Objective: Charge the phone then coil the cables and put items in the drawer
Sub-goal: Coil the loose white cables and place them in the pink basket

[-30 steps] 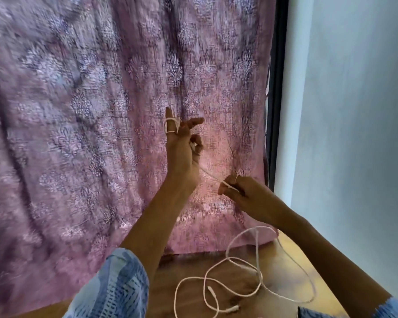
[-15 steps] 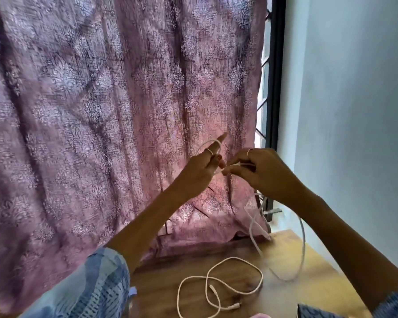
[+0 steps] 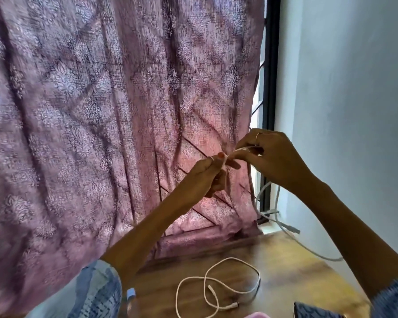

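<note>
Against half a second ago, both hands sit higher and further right in front of the curtain (image 3: 90, 134), and the left forefinger, then pointing up with a loop around it, is now curled down. The left hand (image 3: 207, 177) is closed in a loose fist, thumb on top, pinching the white cable (image 3: 236, 151) at its upper end; whether turns of cable are wound round its fingers cannot be told. A ring shows on one finger.

The right hand (image 3: 269, 157) touches the left at the fingertips. Its fingers are bent and closed on the same cable, which runs a short way between the two hands. From under the right hand the cable hangs down past the dark window frame (image 3: 270, 111), blurred, and swings out to the right above the counter (image 3: 285, 271) near the pale wall (image 3: 354, 111); more of it is lifted off the wood than before.

A second white cable (image 3: 216, 285) lies in loose loops on the counter, below and between the forearms, both plug ends resting on the wood, much as it lay earlier. A dark flat thing (image 3: 313, 312), perhaps the phone, shows at the bottom edge, right of the loops. Blue patterned sleeves (image 3: 97, 292) cover both upper arms. No writing or labels can be read, and no drawer or other container is in view.
</note>
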